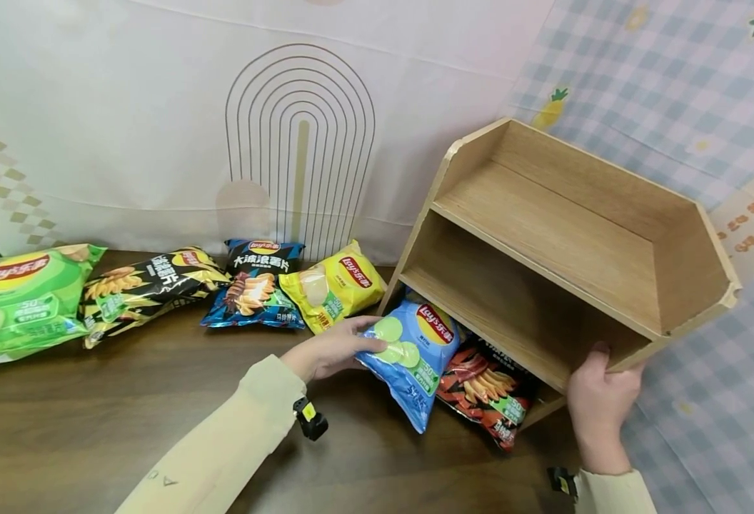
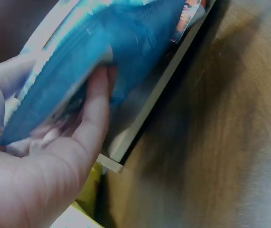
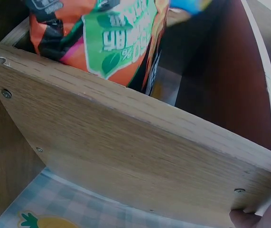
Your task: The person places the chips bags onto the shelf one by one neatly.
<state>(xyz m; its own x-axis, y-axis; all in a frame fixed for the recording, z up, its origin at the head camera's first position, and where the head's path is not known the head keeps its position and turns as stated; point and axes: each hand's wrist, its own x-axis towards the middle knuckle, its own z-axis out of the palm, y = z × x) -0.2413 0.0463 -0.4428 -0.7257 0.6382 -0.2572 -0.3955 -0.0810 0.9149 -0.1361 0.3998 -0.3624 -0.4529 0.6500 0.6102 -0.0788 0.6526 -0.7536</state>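
My left hand (image 1: 332,351) pinches the left edge of a blue bag of chips (image 1: 409,357), thumb on its front. In the left wrist view, fingers reach behind the blue bag (image 2: 135,42). The bag slants out of the bottom compartment of a wooden shelf (image 1: 570,207). Beside it, a red and black bag of chips (image 1: 480,385) leans inside the same compartment, its lower end sticking out. With my right hand (image 1: 602,396) I grip the shelf's right side, thumb over the front edge. The right wrist view shows the shelf's side panel (image 3: 126,137) with screws.
On the wooden table (image 1: 126,421), along the back wall cloth, lie a green bag (image 1: 30,303), a black and gold bag (image 1: 152,289), a dark blue bag (image 1: 255,285) and a yellow bag (image 1: 335,285). The yellow one is close to the shelf's left side. Checked cloth (image 1: 672,442) hangs at right.
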